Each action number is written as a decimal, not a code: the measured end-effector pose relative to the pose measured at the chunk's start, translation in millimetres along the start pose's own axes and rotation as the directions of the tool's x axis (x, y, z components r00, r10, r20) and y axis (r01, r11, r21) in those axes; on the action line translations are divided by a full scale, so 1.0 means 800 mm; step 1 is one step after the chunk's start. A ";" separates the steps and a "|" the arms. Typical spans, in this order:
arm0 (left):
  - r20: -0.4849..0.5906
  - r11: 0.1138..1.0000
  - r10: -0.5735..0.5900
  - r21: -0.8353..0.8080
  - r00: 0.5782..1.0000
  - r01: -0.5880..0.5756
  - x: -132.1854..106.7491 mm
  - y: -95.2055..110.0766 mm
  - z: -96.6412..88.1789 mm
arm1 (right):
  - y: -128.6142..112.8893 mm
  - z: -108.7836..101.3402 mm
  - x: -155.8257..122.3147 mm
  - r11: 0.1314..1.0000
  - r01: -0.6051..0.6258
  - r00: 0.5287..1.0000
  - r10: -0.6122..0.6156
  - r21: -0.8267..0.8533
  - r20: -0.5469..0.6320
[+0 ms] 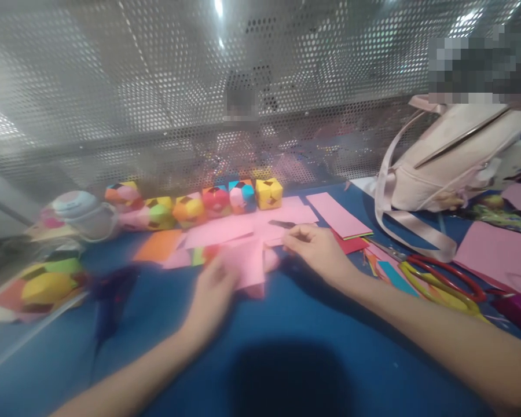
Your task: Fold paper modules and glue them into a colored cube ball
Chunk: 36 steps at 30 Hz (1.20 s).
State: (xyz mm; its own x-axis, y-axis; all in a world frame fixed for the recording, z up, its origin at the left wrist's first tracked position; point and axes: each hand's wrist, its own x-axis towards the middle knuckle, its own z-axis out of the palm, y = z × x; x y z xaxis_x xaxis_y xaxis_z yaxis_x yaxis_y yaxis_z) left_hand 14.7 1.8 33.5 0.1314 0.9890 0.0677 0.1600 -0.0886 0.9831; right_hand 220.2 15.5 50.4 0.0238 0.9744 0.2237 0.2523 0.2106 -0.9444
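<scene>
My left hand (215, 286), smeared by motion, pinches a small piece of pink paper (252, 263) above the blue tabletop. To its right, my right hand (310, 246) has its thumb and fingers pressed together. A slim dark pointed thing (281, 224) shows just beyond these fingertips; whether they grip it I cannot tell. Under and behind both hands lie pink paper sheets (286, 211). An orange sheet (157, 246) lies left of them. A stack of pink paper strips (336, 214) sits behind my right hand, with a red sheet (351, 243) partly under it.
Several folded paper cubes, including a yellow one (269, 193), line the back by a perforated metal panel (178, 75). At right are scissors (445, 275), a pale bag (447, 156) and pink sheets (499, 255). A multicoloured paper ball (47, 286) sits at left.
</scene>
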 end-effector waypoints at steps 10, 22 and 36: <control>-0.065 0.997 0.034 0.066 0.997 -0.030 -0.008 -0.011 -0.004 | 0.019 0.000 0.007 0.998 0.062 0.997 -0.062 0.003 0.050; -0.110 0.996 0.062 0.070 0.992 -0.055 -0.012 -0.014 0.000 | 0.012 -0.010 0.014 0.992 0.019 0.993 -0.004 -0.124 0.120; -0.041 0.996 0.033 0.081 0.999 -0.030 -0.024 -0.016 0.007 | -0.018 0.026 -0.030 0.994 -0.105 0.948 0.096 0.014 0.303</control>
State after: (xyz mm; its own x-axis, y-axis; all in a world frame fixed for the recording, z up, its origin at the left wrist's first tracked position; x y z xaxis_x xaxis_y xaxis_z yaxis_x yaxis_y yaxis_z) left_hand 15.8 -16.4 18.3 0.0968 0.9895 0.1070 0.2352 -0.1272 0.9636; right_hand 195.8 -9.1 54.0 -0.2463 0.9680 0.0488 0.2344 0.1084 -0.9661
